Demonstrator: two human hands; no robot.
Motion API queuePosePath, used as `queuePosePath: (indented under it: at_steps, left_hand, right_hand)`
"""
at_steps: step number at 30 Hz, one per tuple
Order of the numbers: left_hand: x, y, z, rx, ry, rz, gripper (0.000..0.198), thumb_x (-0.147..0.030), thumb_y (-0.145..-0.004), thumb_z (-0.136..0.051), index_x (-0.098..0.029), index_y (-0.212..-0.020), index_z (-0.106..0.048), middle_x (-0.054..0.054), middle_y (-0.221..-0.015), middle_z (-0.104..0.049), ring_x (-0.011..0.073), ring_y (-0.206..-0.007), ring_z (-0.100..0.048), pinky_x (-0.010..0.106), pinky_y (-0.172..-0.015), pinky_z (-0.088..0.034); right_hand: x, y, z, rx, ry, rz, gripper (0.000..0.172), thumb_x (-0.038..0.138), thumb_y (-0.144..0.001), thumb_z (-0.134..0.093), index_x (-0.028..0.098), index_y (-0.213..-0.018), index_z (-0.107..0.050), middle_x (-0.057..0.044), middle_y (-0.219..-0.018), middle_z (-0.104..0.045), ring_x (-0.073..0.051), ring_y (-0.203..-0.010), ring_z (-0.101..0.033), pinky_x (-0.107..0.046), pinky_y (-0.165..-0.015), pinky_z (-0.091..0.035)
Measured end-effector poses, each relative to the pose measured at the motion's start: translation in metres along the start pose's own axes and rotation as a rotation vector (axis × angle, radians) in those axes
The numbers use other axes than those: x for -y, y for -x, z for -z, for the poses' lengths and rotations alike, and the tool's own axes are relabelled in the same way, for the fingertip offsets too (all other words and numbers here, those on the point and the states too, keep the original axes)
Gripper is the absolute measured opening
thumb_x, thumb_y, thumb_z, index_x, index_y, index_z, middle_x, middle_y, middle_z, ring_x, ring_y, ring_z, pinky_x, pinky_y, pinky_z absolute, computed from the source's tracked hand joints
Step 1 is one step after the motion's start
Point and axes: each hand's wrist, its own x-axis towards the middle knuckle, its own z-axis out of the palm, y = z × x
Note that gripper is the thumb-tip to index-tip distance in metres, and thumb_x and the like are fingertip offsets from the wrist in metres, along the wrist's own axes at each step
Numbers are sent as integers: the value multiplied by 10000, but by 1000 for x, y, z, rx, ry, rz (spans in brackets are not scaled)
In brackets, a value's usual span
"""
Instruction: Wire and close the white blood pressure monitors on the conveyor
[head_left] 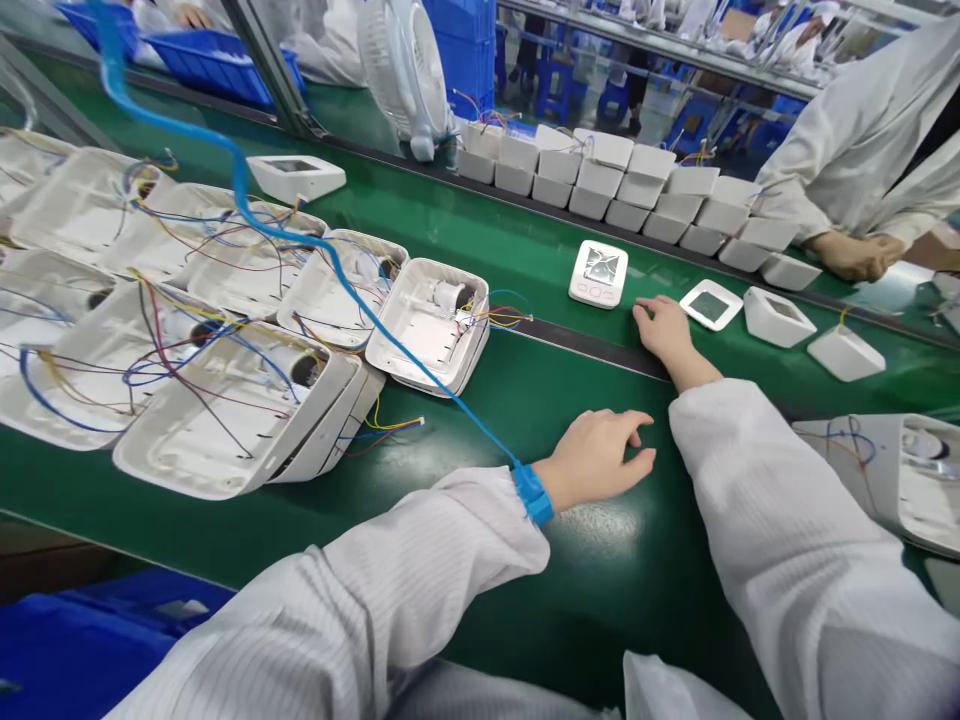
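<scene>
Long white cloth sleeves (360,600) faintly striped; flat worktop (472,445) green; band-like wrist strap (533,494) bright blue; boxy plastic housings (199,435) off-white; thin wires (394,428) red, yellow and blue; rounded-square plastic device (598,274) white with grey screen (606,265).

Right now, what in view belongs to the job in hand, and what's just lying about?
Likely the job, going by nearness to the hands:
white screened unit, near the right hand
white-framed panel, same hand's other side
open wired housing, nearest the left hand

Probably just about:
fan
blue basket
blue bins
</scene>
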Motion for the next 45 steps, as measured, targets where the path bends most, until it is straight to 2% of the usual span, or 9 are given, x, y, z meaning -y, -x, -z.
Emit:
queuePosePath:
  at_steps: [3,7,16,20,23,29,36,40,45]
  left_hand:
    - [1,0,-1,-7,-16,-11,264,-328,-879,-595,-195,-1096,-661,24,-937,-748,230,-924,-670,398,-875,-486]
    - [1,0,-1,-18,-23,-23,201,-314,-877,-599,-187,-1004,-690,26,-930,-750,224,-908,-670,388,-861,-485]
    - [1,0,0,-93,158,0,155,-247,-859,-603,-174,-946,-708,54,-931,-746,210,-899,-676,365,-856,-523]
    - [4,-6,1,-212,412,153,198,-290,-865,-609,-168,-994,-698,76,-963,-731,189,-869,-677,329,-807,-546]
    - [9,-11,0,-386,680,223,399,-435,-885,-622,-166,-1180,-631,111,-1163,-691,207,-1009,-667,344,-897,-542]
    - [14,-9,-2,-403,1087,263,778,-735,-755,-631,-182,-1295,-543,97,-1122,-683,239,-991,-675,369,-844,-559]
    - [13,-10,-1,-332,1207,345,648,-575,-689,-700,-147,-1169,-620,87,-1020,-727,219,-860,-697,379,-848,-561]
    - [10,-7,0,-236,1129,328,594,-488,-683,-721,-139,-1157,-642,99,-975,-742,231,-856,-703,387,-839,-564]
    - [11,-6,0,-318,1024,307,569,-479,-742,-668,-131,-1192,-636,105,-975,-737,245,-905,-700,398,-848,-560]
  right_hand:
    - [-22,-18,14,-15,306,-33,442,465,-850,-655,169,-1176,-690,-203,-1516,-410,-422,-1457,-225,-685,-1141,-142]
    - [-41,-23,25,-19,644,6,466,474,-960,-480,131,-1249,-606,-254,-1352,-513,-403,-1325,-416,-650,-1076,-280]
    - [-54,27,52,-413,237,22,440,256,-869,-491,130,-1287,-441,-159,-1058,-628,-274,-912,-642,-471,-849,-509]
    - [-41,68,38,-249,-293,22,639,388,-899,-450,119,-1451,-273,-210,-1179,-626,-272,-939,-678,-431,-735,-564]
    - [-13,117,21,-3,-564,166,648,500,-901,-500,167,-1440,-360,-183,-1283,-614,-264,-1037,-677,-403,-759,-588]
    - [31,186,19,462,-298,328,557,498,-984,-478,188,-1447,-485,38,-631,-639,-136,-490,-598,-264,-532,-517]
    - [10,152,29,46,-228,274,337,453,-933,-541,177,-892,-728,-15,-687,-685,-146,-610,-632,-270,-615,-494]
    - [-25,112,43,-225,-156,179,294,395,-870,-568,160,-964,-718,-66,-843,-729,-192,-755,-663,-338,-749,-531]
    - [-80,50,78,-456,-37,-27,470,230,-785,-576,80,-1229,-612,-144,-1055,-711,-216,-935,-659,-371,-890,-506]
